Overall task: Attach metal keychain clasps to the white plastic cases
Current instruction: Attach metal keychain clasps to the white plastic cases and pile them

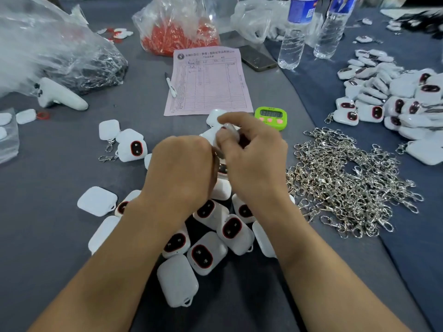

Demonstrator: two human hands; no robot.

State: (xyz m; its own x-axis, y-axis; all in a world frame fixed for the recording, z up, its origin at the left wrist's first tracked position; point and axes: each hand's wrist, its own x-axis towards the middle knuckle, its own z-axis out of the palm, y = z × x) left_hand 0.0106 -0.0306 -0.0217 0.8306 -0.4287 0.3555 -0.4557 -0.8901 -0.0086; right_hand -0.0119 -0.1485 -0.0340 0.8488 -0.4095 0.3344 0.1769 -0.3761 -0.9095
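Red pieces (178, 40) fill a clear bag (165, 13) beyond loose white cases (208, 254).

- Cases (208, 252) at 6 o'clock: white, with black oval insets ringed in red.
- Clasps (347, 183) at 3 o'clock: shiny silver.
- Timer (271, 117) at 1 o'clock: bright green, with pink buttons.
- Form (208, 85) at 12 o'clock: pale pink, printed with ruled grid lines.
- Bottles (293, 32) at 1 o'clock: clear, with blue labels.
- Table cover (48, 183): plain grey-blue.

One head-worn wide-angle view, looking forward and down, close above the table (60, 178)
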